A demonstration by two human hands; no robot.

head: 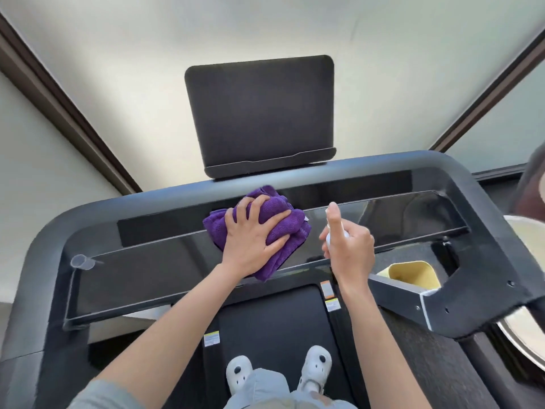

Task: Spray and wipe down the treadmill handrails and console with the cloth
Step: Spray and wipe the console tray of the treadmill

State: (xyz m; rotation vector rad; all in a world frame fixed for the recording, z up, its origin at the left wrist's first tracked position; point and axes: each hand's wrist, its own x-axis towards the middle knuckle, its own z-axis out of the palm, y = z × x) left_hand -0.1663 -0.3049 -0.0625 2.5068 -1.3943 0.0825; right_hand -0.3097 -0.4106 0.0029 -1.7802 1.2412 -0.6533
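Glossy console [153, 270] under my left hand [250, 240] gripping soft bunched cloth [283, 219]; right hand [348, 246] clasps light spray bottle [331, 236].

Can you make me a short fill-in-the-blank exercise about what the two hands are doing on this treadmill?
1. The left hand presses a crumpled ____ terry cloth onto the glossy black treadmill console.
2. The right hand grips a small white ____ bottle.
3. The dark rectangular screen stands ____ the cloth in the picture.
4. Two white shoes stand on the black treadmill ____.

Missing words: purple; spray; above; belt
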